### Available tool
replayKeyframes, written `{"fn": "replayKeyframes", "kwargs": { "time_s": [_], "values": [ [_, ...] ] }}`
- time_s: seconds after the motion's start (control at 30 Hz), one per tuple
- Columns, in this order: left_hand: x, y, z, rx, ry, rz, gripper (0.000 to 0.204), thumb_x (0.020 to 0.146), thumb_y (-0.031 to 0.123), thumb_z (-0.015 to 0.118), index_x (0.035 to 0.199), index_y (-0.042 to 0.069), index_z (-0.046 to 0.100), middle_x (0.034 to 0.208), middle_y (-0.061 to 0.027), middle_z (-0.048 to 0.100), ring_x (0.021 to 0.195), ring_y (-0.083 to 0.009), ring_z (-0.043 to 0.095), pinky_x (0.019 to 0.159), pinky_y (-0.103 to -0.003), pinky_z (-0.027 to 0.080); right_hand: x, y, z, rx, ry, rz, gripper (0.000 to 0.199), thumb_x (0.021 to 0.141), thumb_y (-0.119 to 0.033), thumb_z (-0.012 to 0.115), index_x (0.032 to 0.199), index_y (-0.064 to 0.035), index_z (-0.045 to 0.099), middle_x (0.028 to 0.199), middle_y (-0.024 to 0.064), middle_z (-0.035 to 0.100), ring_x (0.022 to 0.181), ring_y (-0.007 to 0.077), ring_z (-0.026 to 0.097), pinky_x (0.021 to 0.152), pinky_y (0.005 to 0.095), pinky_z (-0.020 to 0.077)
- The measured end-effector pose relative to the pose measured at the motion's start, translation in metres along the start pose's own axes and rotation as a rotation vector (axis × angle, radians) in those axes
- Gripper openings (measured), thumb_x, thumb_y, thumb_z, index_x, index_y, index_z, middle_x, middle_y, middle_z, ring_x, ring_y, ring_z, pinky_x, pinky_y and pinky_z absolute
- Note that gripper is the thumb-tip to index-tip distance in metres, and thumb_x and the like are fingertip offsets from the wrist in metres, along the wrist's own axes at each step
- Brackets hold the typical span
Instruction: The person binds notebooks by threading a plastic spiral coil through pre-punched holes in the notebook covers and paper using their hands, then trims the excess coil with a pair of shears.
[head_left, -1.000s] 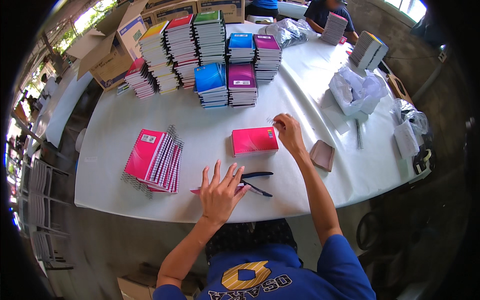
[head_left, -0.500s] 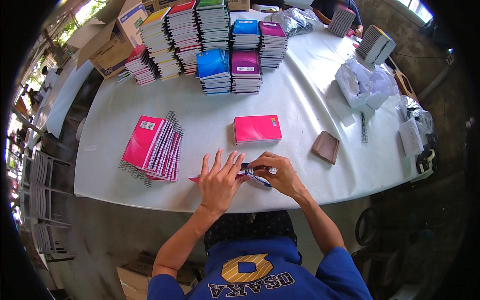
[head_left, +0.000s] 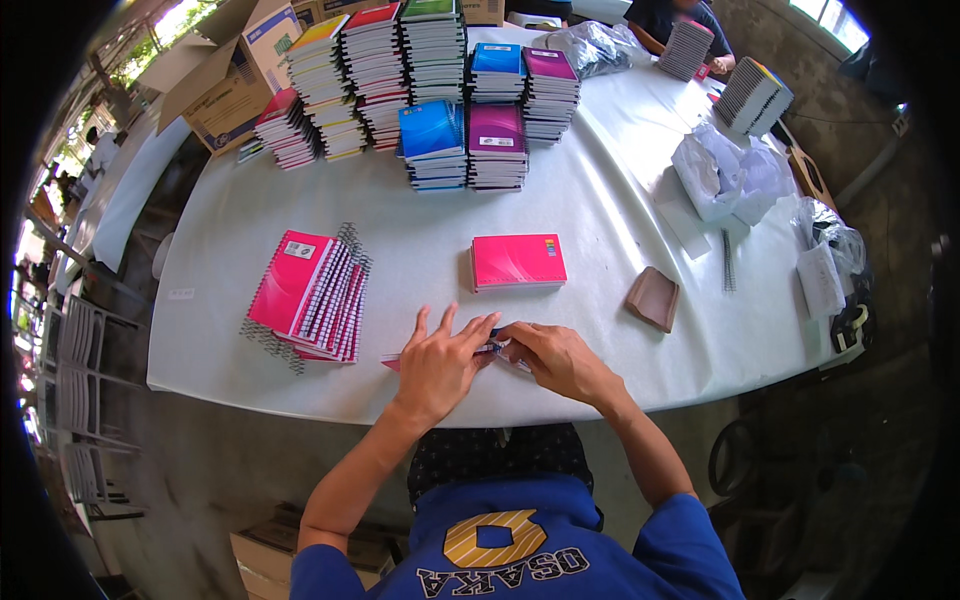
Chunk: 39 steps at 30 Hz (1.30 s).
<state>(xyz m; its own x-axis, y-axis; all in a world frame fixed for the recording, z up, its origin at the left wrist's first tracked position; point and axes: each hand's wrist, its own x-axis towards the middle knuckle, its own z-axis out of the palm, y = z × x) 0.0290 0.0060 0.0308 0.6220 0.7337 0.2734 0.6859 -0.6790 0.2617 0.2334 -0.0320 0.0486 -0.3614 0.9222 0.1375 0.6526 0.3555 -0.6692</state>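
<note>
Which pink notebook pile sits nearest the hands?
The small flat pink stack, just beyond the hands. The other pink pile is fanned out, spiral edges showing, farther off to the left.

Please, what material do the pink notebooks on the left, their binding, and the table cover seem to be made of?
The pink notebooks look like paper blocks with glossy card covers, since light glints on them. Their binding seems thin metal wire: pale coils stick out at the edges. The table cover appears to be white cloth or plastic sheet; it hangs over the edge in soft folds, so I cannot tell which.
</note>
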Motion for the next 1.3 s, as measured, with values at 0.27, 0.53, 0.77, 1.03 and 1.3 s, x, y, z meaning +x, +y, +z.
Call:
{"fn": "replayKeyframes", "kwargs": {
  "time_s": [0.27,0.53,0.77,1.03,1.3],
  "values": [
    [0.005,-0.005,-0.009,-0.233,-0.144,-0.063,0.045,0.088,0.030,0.067,0.132,0.028,0.059,0.105,-0.0042,0.072,0.084,-0.0281,0.070,0.071,-0.042,0.057,0.006,-0.003,0.005,-0.338,0.068,-0.207,0.023,0.084,-0.004,0.064,0.104,-0.0015,0.054,0.097,0.0125,0.057,0.093,0.0300,0.059,0.081,0.0417,0.0485],
    [0.006,-0.007,-0.010,-0.237,-0.211,-0.098,0.043,0.090,0.031,0.065,0.133,0.025,0.059,0.085,-0.0095,0.072,0.076,-0.0321,0.069,0.066,-0.046,0.054,0.001,-0.004,0.017,-0.269,0.170,-0.187,0.022,0.084,-0.002,0.062,0.105,-0.0036,0.058,0.096,0.0102,0.059,0.094,0.0268,0.057,0.081,0.0384,0.0432],
    [0.010,-0.009,-0.011,-0.245,-0.223,-0.125,0.047,0.090,0.029,0.066,0.136,0.024,0.057,0.084,-0.0115,0.071,0.076,-0.0347,0.069,0.067,-0.047,0.054,0.008,0.004,0.008,-0.257,-0.078,-0.162,0.028,0.081,0.004,0.059,0.108,-0.0019,0.057,0.098,0.0116,0.059,0.094,0.0290,0.060,0.081,0.0411,0.0470],
    [0.009,-0.011,-0.011,-0.273,-0.243,-0.121,0.042,0.090,0.026,0.065,0.132,0.024,0.060,0.084,-0.0120,0.071,0.077,-0.0341,0.069,0.069,-0.047,0.054,0.008,-0.006,0.011,-0.261,0.055,-0.184,0.022,0.086,-0.003,0.058,0.107,-0.0004,0.056,0.098,0.0123,0.060,0.089,0.0292,0.062,0.078,0.0428,0.0501],
    [0.007,-0.013,-0.014,-0.252,-0.284,-0.124,0.037,0.089,0.028,0.067,0.125,0.020,0.065,0.095,-0.0102,0.072,0.082,-0.0323,0.069,0.073,-0.044,0.054,0.023,0.026,-0.003,0.062,-0.091,0.025,0.017,0.084,-0.008,0.065,0.100,-0.0019,0.064,0.096,0.0115,0.062,0.089,0.0297,0.063,0.076,0.0420,0.0521]
  ]
}}
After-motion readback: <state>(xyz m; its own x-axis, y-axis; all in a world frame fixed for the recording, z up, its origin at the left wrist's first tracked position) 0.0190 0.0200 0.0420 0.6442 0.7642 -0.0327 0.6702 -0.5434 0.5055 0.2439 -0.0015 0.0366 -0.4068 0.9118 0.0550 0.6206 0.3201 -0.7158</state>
